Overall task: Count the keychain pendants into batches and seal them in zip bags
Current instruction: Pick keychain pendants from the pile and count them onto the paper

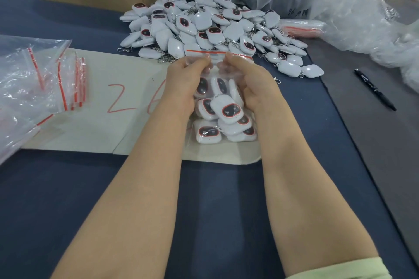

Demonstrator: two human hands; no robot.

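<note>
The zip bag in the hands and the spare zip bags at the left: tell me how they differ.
The zip bag in the hands is stuffed with white pendants; the spare zip bags look empty and flat. The held bag is pinched near its red strip by the fingers of the left hand and right hand; the spares lie untouched in a loose heap. Both are clear plastic with a red zip strip.

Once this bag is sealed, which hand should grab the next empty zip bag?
Left, probably. The empty zip bags lie on the left hand's side of the table, beside the filled bag. The right hand would have to cross over; its side holds only the pen.
</note>
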